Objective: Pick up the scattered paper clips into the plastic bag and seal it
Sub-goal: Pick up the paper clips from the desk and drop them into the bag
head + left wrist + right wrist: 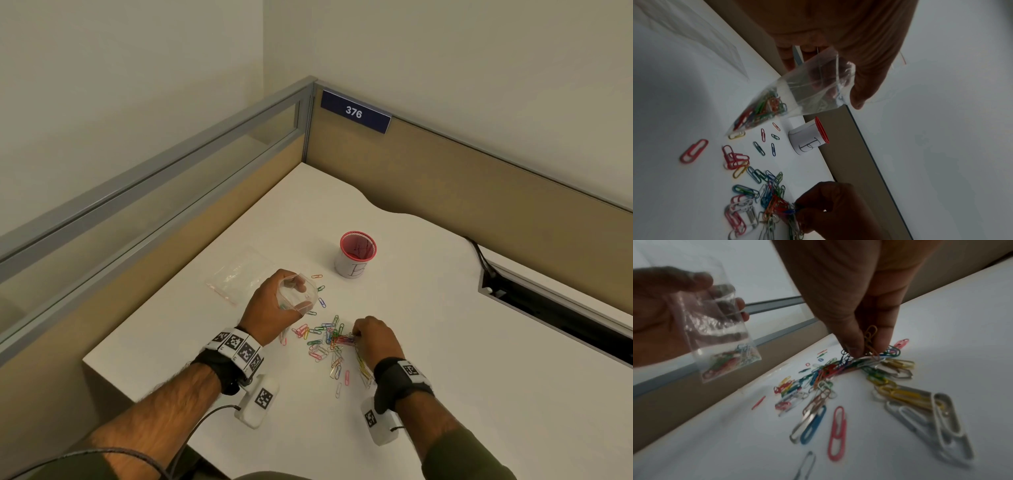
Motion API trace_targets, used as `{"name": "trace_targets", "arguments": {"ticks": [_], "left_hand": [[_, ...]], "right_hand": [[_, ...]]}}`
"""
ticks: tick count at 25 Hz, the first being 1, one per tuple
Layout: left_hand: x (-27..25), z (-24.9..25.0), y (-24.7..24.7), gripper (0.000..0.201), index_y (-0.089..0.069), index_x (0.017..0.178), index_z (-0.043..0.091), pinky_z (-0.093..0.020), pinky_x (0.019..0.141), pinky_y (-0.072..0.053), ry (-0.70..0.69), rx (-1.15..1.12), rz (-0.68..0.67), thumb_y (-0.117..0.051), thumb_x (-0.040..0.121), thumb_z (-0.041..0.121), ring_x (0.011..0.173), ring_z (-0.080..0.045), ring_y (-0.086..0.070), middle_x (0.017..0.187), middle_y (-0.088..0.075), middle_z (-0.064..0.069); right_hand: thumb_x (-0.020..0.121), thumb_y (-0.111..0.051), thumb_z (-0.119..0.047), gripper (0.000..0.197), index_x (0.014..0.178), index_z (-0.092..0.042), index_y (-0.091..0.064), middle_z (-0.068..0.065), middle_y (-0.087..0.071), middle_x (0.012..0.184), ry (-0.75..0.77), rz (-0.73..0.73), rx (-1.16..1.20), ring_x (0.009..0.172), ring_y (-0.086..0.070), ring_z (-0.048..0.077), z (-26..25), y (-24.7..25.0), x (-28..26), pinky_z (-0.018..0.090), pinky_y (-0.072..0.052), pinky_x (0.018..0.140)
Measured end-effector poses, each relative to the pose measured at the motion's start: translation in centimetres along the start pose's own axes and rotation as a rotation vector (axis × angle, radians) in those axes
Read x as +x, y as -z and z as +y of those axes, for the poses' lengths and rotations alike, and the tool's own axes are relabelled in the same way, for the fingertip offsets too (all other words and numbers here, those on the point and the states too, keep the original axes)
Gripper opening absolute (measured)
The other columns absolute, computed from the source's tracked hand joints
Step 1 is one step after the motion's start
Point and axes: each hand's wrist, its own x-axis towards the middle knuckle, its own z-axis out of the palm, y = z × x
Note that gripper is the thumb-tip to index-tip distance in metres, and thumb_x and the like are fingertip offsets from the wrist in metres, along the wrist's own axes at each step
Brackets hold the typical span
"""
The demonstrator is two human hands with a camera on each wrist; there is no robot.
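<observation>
While left hand (pixel 274 308) holds one bag (pixel 797 95), right hand (pixel 375 339) pinches clips (pixel 869 352).

Two plastic bags (pixel 297 297), one cup (pixel 356 255), dozens of paper clips (pixel 329 342).

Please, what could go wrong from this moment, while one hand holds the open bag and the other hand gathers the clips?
1. The right hand pinches a tangled bunch of paper clips; lifting may drag linked ones along and drop some back on the table.
2. The left hand holds the plastic bag tilted, its mouth only partly open, so a bunch may miss it.
3. Clips already in the bag may spill if it tips further.
</observation>
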Motion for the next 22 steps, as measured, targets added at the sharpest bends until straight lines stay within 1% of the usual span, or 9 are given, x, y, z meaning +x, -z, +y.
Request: {"name": "trace_targets", "arguments": {"ticks": [2, 7, 10, 13, 15, 17, 18, 20, 22], "left_hand": [[0.0, 0.1, -0.2, 0.042, -0.059, 0.105, 0.024, -0.036, 0.103, -0.048, 0.002, 0.012, -0.001, -0.085, 0.073, 0.016, 0.109, -0.013, -0.063, 0.099, -0.068, 0.015], [0.3, 0.6, -1.0, 0.040, -0.059, 0.105, 0.023, -0.031, 0.101, -0.048, 0.010, 0.035, -0.028, -0.085, 0.074, 0.014, 0.109, -0.013, -0.062, 0.101, -0.068, 0.009], [0.5, 0.7, -1.8, 0.040, -0.060, 0.104, 0.024, -0.032, 0.101, -0.048, 0.012, 0.035, -0.042, -0.085, 0.074, 0.014, 0.110, -0.014, -0.062, 0.102, -0.069, 0.008], [0.8, 0.7, -2.7, 0.041, -0.060, 0.104, 0.025, -0.033, 0.100, -0.048, 0.007, 0.046, -0.061, -0.085, 0.074, 0.016, 0.110, -0.015, -0.062, 0.102, -0.069, 0.008], [1.0, 1.0, -3.3, 0.039, -0.060, 0.103, 0.027, -0.030, 0.096, -0.049, -0.009, 0.047, -0.069, -0.085, 0.074, 0.017, 0.108, -0.013, -0.062, 0.101, -0.069, 0.009], [1.1, 1.3, -3.6, 0.040, -0.057, 0.099, 0.034, -0.026, 0.090, -0.049, -0.024, 0.063, -0.065, -0.085, 0.074, 0.020, 0.103, -0.007, -0.063, 0.099, -0.067, 0.013], [1.1, 1.5, -3.7, 0.041, -0.056, 0.099, 0.035, -0.026, 0.086, -0.050, -0.026, 0.065, -0.067, -0.086, 0.073, 0.023, 0.099, -0.006, -0.064, 0.097, -0.066, 0.014], [1.3, 1.8, -3.8, 0.041, -0.057, 0.101, 0.031, -0.034, 0.080, -0.056, -0.023, 0.038, -0.078, -0.082, 0.068, 0.035, 0.092, -0.012, -0.067, 0.094, -0.068, 0.010], [1.4, 1.9, -3.6, 0.043, -0.058, 0.101, 0.029, -0.040, 0.079, -0.057, -0.011, 0.016, -0.083, -0.077, 0.065, 0.042, 0.089, -0.015, -0.068, 0.092, -0.069, 0.008]], "right_hand": [[0.090, -0.054, -0.012, 0.015, 0.093, -0.011, -0.068, 0.007, -0.069, 0.098, -0.036, 0.038, 0.100, 0.091, -0.064, 0.024, 0.6, 1.1, -0.2, 0.031, -0.050, 0.080], [0.083, -0.068, -0.006, 0.006, 0.083, -0.011, -0.072, 0.004, -0.071, 0.078, -0.062, 0.196, 0.528, 0.071, -0.065, 0.020, -0.2, 5.3, -1.8, 0.034, -0.057, 0.073], [0.081, -0.070, -0.003, 0.009, 0.086, -0.010, -0.073, 0.006, -0.073, 0.078, 0.026, 0.273, 0.731, 0.066, -0.066, 0.017, -2.9, 9.1, -2.8, 0.028, -0.058, 0.069], [0.082, -0.071, -0.005, 0.012, 0.088, -0.014, -0.075, 0.001, -0.074, 0.080, 0.152, 0.318, 0.843, 0.070, -0.069, 0.014, -6.3, 12.1, -3.2, 0.022, -0.059, 0.072], [0.082, -0.071, -0.005, 0.012, 0.089, -0.014, -0.075, -0.001, -0.074, 0.082, 0.214, 0.314, 0.858, 0.072, -0.069, 0.010, -8.0, 12.9, -3.2, 0.019, -0.058, 0.074], [0.082, -0.071, -0.005, 0.009, 0.088, -0.010, -0.074, 0.003, -0.073, 0.084, 0.230, 0.281, 0.813, 0.071, -0.067, 0.009, -9.2, 12.9, -3.1, 0.015, -0.056, 0.071], [0.082, -0.071, -0.006, 0.007, 0.088, -0.009, -0.074, 0.004, -0.073, 0.084, 0.231, 0.260, 0.775, 0.071, -0.066, 0.010, -9.5, 12.6, -3.1, 0.015, -0.055, 0.069], [0.084, -0.071, -0.012, 0.005, 0.088, -0.012, -0.073, 0.002, -0.073, 0.085, 0.240, 0.230, 0.689, 0.076, -0.067, 0.011, -9.7, 11.9, -3.1, 0.022, -0.057, 0.074], [0.085, -0.069, -0.013, 0.005, 0.088, -0.015, -0.073, -0.001, -0.073, 0.088, 0.254, 0.227, 0.659, 0.082, -0.067, 0.011, -9.7, 11.7, -3.2, 0.026, -0.057, 0.078]]}}
